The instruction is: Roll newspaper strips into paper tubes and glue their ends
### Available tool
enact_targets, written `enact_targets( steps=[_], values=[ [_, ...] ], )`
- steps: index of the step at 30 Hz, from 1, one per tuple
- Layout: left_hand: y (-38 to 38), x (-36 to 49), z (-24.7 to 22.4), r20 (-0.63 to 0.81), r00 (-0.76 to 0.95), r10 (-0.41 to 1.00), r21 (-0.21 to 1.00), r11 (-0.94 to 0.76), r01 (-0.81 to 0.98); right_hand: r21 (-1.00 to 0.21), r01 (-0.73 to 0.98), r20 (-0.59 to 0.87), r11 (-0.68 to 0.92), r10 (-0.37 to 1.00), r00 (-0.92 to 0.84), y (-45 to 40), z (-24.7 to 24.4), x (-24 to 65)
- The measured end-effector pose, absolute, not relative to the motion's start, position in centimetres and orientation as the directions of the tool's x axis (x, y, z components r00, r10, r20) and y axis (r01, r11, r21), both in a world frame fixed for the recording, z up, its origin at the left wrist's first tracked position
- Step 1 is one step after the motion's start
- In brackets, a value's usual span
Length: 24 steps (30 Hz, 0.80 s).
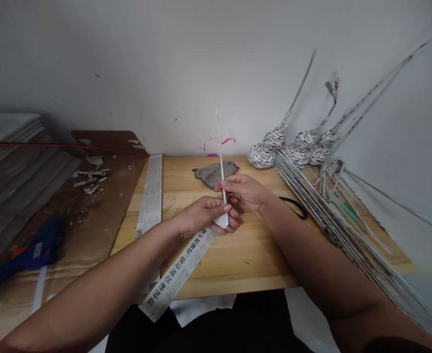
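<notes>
My left hand (216,214) pinches a newspaper strip (181,271) where its flat, printed part narrows into a thin rolled paper stick (220,157). The flat part slants down toward my lap, past the table's front edge. Just above, my right hand (243,191) has its thumb and fingers closed around the lower part of the rolled stick, which points up and away from me. A grey cloth (214,172) lies on the table behind my hands. Some of my right fingers are hidden behind the roll.
Flat newspaper strips (152,189) lie on the wooden table (260,250), left of my hands. Woven paper gourds (262,156) and long rolled sticks (311,211) occupy the right side. A blue glue gun (41,247) lies on cardboard (102,215), near stacked paper (13,162).
</notes>
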<state>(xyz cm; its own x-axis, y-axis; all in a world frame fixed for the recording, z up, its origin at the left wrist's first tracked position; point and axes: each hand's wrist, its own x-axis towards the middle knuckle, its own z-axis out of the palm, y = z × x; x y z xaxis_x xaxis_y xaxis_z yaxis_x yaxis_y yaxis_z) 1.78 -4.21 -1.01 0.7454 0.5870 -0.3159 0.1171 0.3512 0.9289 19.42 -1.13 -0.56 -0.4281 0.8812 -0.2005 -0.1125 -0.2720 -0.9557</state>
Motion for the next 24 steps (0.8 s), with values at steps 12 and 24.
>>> enact_targets(
  steps=[12,24],
  values=[
    [-4.06,1.73,-1.01,-0.324,0.734,0.597,0.927,0.356,0.119,-0.958,-0.109,-0.205,-0.264,0.901,-0.382,-1.2,-0.5,19.22],
    [-3.97,1.54,-0.82,-0.327,0.735,0.594,0.933,0.328,0.15,-0.966,-0.095,-0.174,-0.242,0.874,-0.454,-1.01,-0.48,19.97]
  ],
)
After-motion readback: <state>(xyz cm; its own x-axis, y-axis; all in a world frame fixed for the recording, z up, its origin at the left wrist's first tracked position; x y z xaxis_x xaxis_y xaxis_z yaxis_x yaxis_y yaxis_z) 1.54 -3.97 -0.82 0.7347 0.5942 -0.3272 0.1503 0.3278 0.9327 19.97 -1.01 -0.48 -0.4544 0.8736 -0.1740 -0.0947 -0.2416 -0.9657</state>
